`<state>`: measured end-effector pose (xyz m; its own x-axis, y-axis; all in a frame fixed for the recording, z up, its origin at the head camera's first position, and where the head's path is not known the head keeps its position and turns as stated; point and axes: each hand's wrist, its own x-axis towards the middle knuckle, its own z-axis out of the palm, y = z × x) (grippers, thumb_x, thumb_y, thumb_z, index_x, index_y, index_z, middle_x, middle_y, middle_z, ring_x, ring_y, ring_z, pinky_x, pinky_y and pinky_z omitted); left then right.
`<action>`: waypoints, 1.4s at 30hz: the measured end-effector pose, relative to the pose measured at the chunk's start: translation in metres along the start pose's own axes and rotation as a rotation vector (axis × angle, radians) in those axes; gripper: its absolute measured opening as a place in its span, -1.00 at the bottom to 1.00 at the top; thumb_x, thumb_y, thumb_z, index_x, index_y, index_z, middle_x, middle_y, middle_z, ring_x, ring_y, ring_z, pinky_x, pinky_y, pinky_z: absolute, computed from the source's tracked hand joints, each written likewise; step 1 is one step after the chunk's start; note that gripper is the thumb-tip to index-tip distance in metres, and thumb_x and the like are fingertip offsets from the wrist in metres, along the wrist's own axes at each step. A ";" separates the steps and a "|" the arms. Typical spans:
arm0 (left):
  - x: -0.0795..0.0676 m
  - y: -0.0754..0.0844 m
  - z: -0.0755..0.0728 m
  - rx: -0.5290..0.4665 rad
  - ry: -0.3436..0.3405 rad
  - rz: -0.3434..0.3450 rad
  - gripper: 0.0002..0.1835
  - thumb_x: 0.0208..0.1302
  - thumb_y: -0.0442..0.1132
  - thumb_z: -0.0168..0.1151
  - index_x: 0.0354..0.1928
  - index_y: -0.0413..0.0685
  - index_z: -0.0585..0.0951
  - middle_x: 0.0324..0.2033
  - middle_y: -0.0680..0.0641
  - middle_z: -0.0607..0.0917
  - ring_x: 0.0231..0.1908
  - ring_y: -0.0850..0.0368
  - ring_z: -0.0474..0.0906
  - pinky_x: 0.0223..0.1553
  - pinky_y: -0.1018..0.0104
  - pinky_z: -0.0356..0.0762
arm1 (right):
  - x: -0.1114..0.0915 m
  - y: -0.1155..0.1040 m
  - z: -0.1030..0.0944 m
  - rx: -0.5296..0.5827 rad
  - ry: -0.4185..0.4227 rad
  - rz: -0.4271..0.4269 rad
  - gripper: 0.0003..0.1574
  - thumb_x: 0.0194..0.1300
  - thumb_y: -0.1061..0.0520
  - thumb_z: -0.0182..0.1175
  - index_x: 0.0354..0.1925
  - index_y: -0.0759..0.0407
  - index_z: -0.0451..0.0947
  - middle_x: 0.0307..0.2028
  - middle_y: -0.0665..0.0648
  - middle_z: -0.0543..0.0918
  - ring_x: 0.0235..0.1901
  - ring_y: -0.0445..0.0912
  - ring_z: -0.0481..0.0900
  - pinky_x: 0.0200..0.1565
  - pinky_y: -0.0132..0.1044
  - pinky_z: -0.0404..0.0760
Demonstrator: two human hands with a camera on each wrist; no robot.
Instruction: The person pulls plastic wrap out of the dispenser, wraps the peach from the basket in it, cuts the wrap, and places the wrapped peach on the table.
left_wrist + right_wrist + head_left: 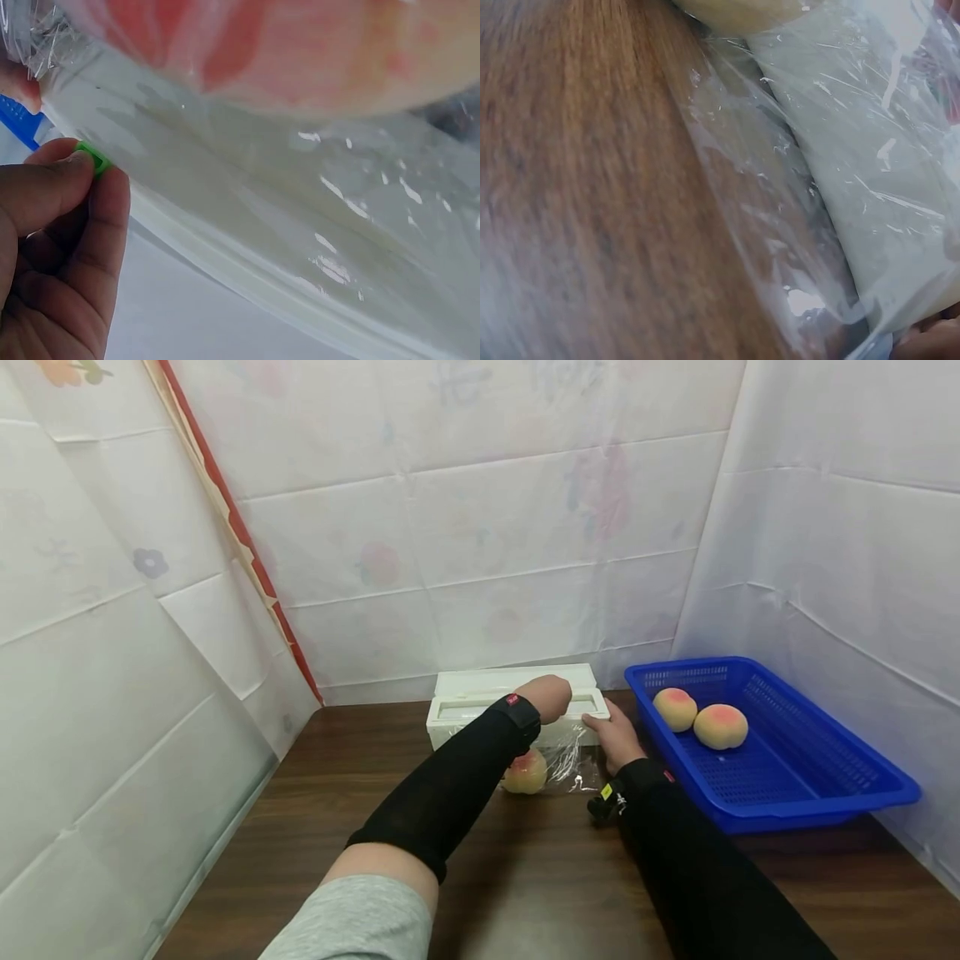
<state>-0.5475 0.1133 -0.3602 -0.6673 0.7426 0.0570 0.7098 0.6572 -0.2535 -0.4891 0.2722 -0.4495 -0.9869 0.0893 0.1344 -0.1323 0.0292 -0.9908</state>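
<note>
My left hand (550,696) reaches over the front of a white cling film box (517,679) with a raised lid. In the left wrist view its thumb and fingers pinch a small green slider (94,158) at the box's edge. My right hand (620,739) holds the right end of the box, thumb on top. Clear cling film (576,762) hangs from the box's front onto the table, bunched and creased near the right hand. A peach (525,772) sits in front of the box, film over it, partly hidden by my left forearm.
A blue plastic basket (780,777) stands on the right, holding two peaches (721,727) near its left side. The brown wooden table (360,777) is bordered by white sheeting (480,568) at the back and both sides.
</note>
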 end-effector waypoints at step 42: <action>-0.034 -0.010 -0.008 -0.080 -0.044 -0.099 -0.59 0.51 -0.28 0.23 -0.61 0.08 0.53 -0.57 0.11 0.55 -0.47 0.18 0.37 -0.18 0.22 0.59 | -0.008 -0.013 -0.001 0.062 -0.081 0.039 -0.18 0.67 0.25 0.00 0.71 0.20 -0.05 0.66 0.31 0.14 0.63 0.17 0.07 0.64 0.07 0.05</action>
<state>-0.5301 0.0821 -0.3516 -0.7430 0.6684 0.0352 0.6545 0.7365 -0.1705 -0.4790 0.2723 -0.4375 -0.9953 0.0087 0.0963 -0.0965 -0.0348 -0.9947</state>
